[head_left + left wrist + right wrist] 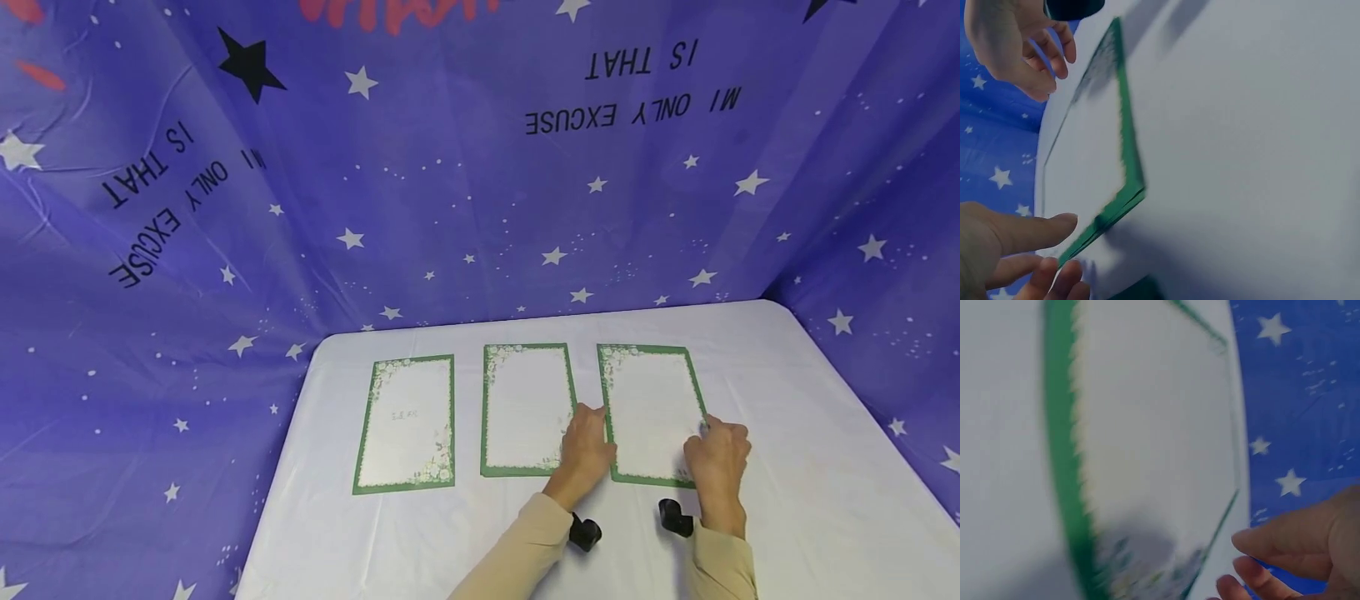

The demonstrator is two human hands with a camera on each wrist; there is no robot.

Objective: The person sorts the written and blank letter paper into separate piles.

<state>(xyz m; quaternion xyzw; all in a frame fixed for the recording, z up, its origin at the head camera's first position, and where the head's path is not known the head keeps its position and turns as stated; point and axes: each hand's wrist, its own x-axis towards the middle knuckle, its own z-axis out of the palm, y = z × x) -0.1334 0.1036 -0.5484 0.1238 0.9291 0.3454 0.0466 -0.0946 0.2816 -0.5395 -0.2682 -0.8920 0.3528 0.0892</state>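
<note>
A white sheet with a green floral border [652,408] lies at the right of a row of three. Beside its left edge is my left hand [585,446]. In the left wrist view that hand's thumb [1047,231] is above the green edge, its other fingers lower down by the rim; no firm pinch shows. My right hand [720,458] is at the sheet's right edge. Its thumb [1272,537] and fingers are a little apart from the border in the right wrist view, loosely bent with nothing between them. The middle sheet [525,408] is partly behind the left hand.
A third sheet [408,425], with faint handwritten marks, lies at the left. All rest on a white-covered table [315,533]. Purple star-printed cloth [450,167] hangs behind and at the sides. Black devices [585,533] sit at both wrists.
</note>
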